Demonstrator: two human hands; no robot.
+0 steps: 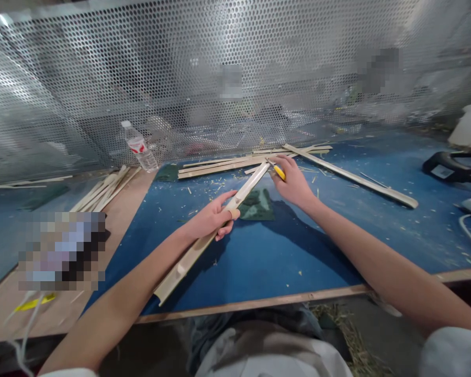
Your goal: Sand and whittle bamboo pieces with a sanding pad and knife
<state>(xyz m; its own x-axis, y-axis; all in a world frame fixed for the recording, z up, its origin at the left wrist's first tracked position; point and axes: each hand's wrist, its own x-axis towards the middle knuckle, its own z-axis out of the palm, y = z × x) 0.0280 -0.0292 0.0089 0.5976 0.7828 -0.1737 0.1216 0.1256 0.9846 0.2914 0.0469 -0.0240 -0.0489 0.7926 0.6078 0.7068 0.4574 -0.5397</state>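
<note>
left hand [209, 218]: fingers wrapped round strip [251, 181], mid-frame | right hand [292, 183]: fingers gripped yellow tool [279, 173] at strip's upper end | risk: slanted strip could have twisted under uneven pressure, letting the tip skid towards fingers

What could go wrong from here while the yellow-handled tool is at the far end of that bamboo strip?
The yellow-handled tool might slip along the bamboo strip towards the left hand, which holds it further down, in line with the right hand.
The strip's far end lies close to the loose strips, so a push could snag or shift them.
Its near end sits beside the left forearm, which might knock it.
</note>
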